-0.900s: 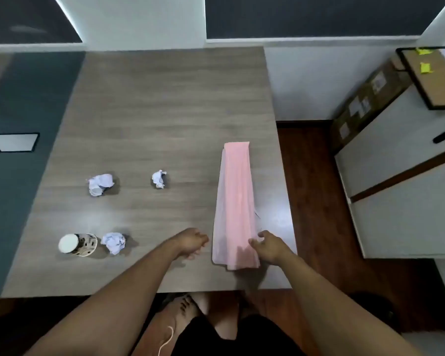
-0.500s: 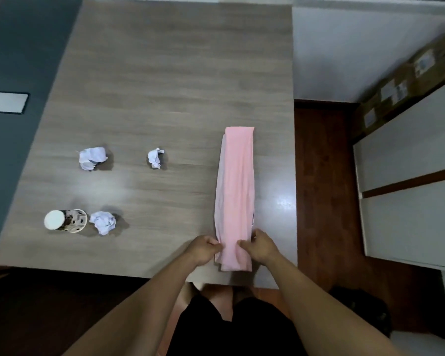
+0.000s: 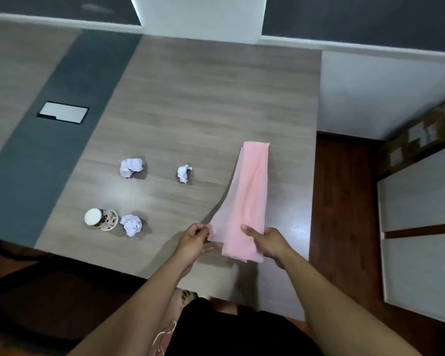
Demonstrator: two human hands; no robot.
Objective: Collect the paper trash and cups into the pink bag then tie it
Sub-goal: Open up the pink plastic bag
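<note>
A long folded pink bag (image 3: 249,196) lies on the wooden table (image 3: 203,104), its near end lifted. My left hand (image 3: 194,238) pinches the bag's near left corner and pulls one thin layer outward. My right hand (image 3: 269,241) grips the near right end, thumb on top. Three crumpled white paper balls lie to the left: one (image 3: 131,167) farther back, a smaller one (image 3: 184,173) beside it, one (image 3: 132,224) near the front. A patterned paper cup (image 3: 101,219) lies on its side next to that front ball.
A dark grey strip with a metal cable flap (image 3: 63,115) runs down the table's left part. Right of the table are a wood floor (image 3: 344,201), white cabinets (image 3: 419,227) and cardboard boxes (image 3: 421,134). The table's near edge is just below my hands.
My left hand came to the bag's near end and took its corner. Both hands have lifted that end, and the left now draws a layer out to the left.
</note>
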